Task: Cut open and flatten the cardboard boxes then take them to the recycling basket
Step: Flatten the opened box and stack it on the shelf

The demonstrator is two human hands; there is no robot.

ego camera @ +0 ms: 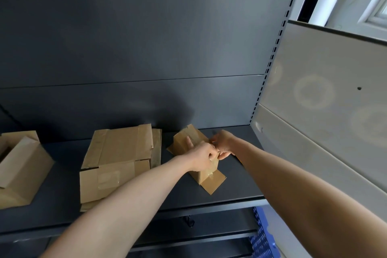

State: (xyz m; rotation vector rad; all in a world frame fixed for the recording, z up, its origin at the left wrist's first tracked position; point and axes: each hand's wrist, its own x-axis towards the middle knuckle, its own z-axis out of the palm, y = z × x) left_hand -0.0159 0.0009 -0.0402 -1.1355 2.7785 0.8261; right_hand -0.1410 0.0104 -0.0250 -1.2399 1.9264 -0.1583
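Note:
A small brown cardboard box (188,134) lies on the dark shelf (236,182), its end flaps spread open toward the front and back. My left hand (202,156) rests on top of it with its fingers curled, pinching at the box's upper edge. My right hand (223,143) meets it from the right and pinches the same edge or a strip of tape there; what exactly sits between the fingers is hidden. A larger taped box (117,159) lies flattened to the left. Another open box (18,167) sits at the far left.
The shelf's dark back panel (146,48) rises right behind the boxes. A pale side panel (324,100) closes the right end. A blue perforated basket (263,234) stands below the shelf at the lower right.

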